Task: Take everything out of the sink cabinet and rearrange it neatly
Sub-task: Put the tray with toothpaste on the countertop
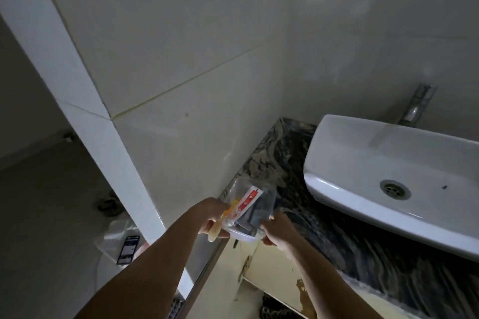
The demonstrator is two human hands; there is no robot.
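Dim light; detail poor. Both hands hold one clear packet (248, 212) over the left end of the dark marbled surface (337, 228). Packet contents are hard to make out: a red-and-white card, a dark block behind it, an orange-yellow handle at the left fingers; what these are I cannot tell. A white edge runs along the packet's bottom, between the two sets of fingers.

Left hand (212, 217): arm stretched forward from lower frame, fingers curled round the packet's left edge and the handle. Right hand (277, 233): arm reaching in from lower right, fingers pinching the packet's right corner; fingertips partly hidden behind the plastic.

Right of the right fingers, a white sink (363, 163), cut off by the frame. Below the fingers, the cabinet (274, 274), front scuffed, inside hidden. Far left of the left fingers, a phone (128, 250) on the floor.
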